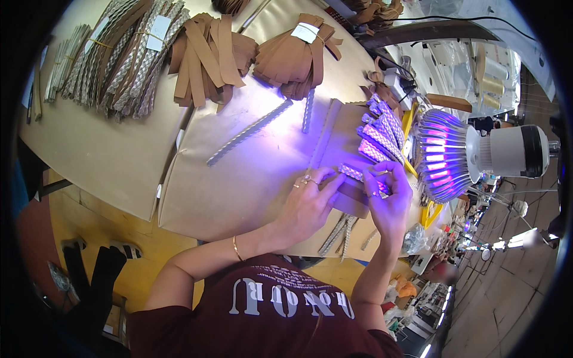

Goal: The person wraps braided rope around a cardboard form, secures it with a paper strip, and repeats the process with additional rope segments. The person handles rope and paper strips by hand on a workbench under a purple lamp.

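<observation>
Under purple lamp light, a short braided strap [351, 171] stretches between my two hands. My left hand [307, 203], with rings on its fingers, has its thumb and fingertips closed at the strap's left end. My right hand [391, 197] pinches the other end, its fingers bent and partly covering the strap. Just below them lies a flat brown strip [352, 200], partly hidden by my left hand. Beyond my right hand sits a pile of braided straps [382, 128], tinted purple. A long braided strap [250, 132] rests on the table farther to the left.
A large finned lamp [443, 155] glows close to my right hand. Bundles of brown strips [292, 56] and braided straps [140, 59] line the table's far side. Loose braided cords [340, 234] lie at the near edge. A yellow-handled tool [430, 213] is at the right.
</observation>
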